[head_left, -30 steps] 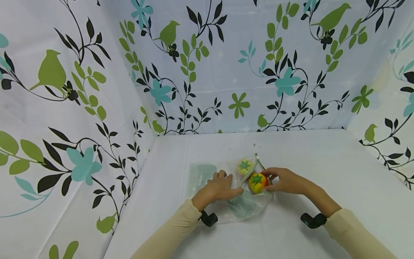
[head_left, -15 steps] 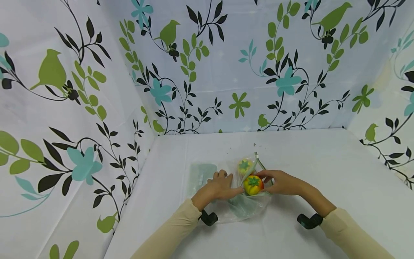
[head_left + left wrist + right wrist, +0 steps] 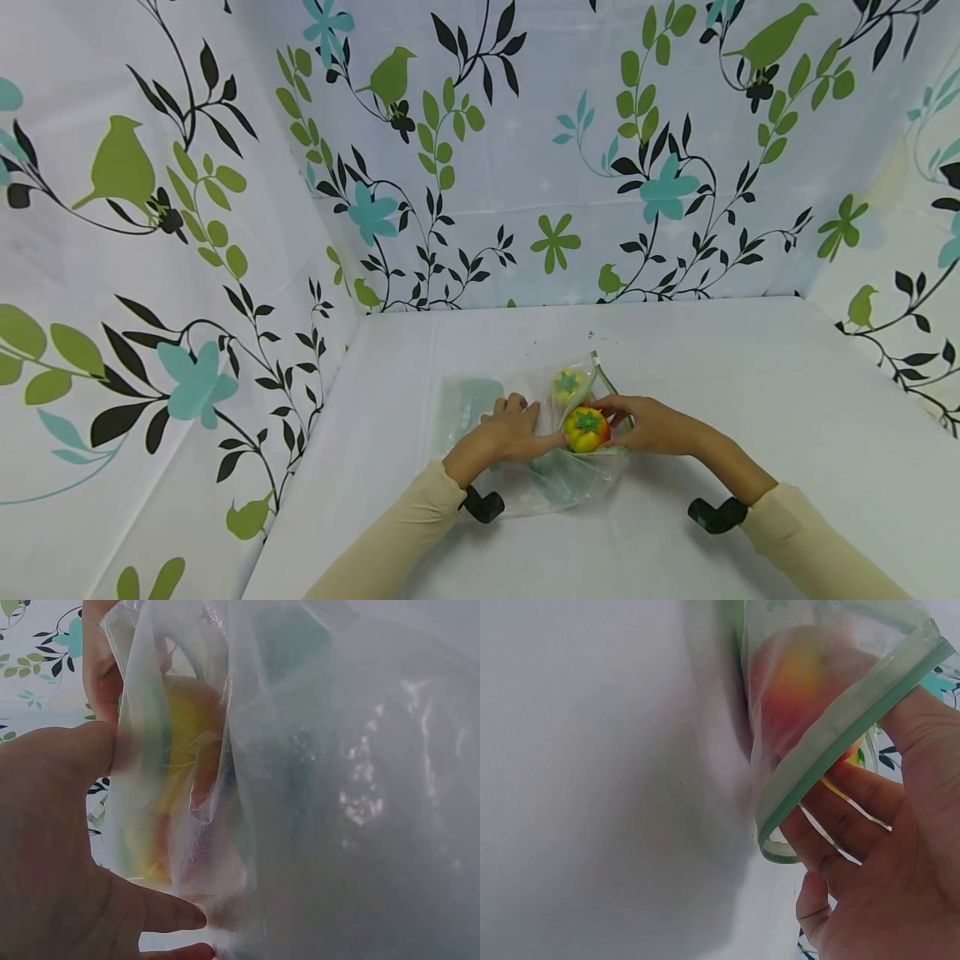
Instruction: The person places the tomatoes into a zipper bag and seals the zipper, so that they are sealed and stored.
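A clear zip bag with a green zip edge lies on the white table. My right hand reaches into its mouth and holds a yellow-and-red, tomato-like fruit with a green leafy top. In the right wrist view, the fingers pass under the zip edge, and the bag film partly veils the fruit. A second yellow fruit with a green top lies inside the bag, just beyond the first. My left hand rests on the bag with spread fingers, its thumb touching the film beside the held fruit.
The bag's left part lies flat beyond the left hand. White table surface surrounds the bag. A patterned cloth with birds and leaves hangs behind the table and at both sides. Each wrist wears a small black camera.
My right hand has moved slightly left with the tomato-like fruit, bringing it deeper into the bag and close to the left thumb. The left hand has stayed in place.
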The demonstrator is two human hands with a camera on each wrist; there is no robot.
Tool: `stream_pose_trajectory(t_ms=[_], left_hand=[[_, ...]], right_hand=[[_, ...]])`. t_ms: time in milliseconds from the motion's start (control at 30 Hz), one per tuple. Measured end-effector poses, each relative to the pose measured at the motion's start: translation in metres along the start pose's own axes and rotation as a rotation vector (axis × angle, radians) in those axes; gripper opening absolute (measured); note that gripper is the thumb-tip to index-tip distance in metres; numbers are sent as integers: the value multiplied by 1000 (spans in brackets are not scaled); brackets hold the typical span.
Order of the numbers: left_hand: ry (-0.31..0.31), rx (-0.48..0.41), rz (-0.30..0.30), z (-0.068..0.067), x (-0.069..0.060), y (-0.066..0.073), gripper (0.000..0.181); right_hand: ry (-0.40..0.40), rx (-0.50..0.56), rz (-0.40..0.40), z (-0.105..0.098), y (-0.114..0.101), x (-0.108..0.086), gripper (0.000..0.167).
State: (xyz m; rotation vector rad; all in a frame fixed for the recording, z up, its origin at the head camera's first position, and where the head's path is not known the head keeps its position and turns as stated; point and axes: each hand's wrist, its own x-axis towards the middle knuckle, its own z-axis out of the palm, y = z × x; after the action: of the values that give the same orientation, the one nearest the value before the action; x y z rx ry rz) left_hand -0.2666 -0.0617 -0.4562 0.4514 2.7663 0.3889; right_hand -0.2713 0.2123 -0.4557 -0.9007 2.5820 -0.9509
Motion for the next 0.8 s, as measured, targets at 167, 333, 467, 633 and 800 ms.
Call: stream_pose_trajectory(t_ms=[167,333,467,633,800], left_hand=[[7,16,5,1,0,1,97],[7,21,7,-1,0,3,100],[5,13,0,0,3,4,103],[1,-18,-8,2,7,2,109],[18,-24,-8,-2,9,1,107]], right_hand=[[21,-19,-13,-2,1,-4,63],[63,-26,23,-4,5,-11,60],[133,-43,74,-6,2,-23,52],[227,-69,171,-5,-5,-38,39],[248,-27,316,4,-15,-54,44]])
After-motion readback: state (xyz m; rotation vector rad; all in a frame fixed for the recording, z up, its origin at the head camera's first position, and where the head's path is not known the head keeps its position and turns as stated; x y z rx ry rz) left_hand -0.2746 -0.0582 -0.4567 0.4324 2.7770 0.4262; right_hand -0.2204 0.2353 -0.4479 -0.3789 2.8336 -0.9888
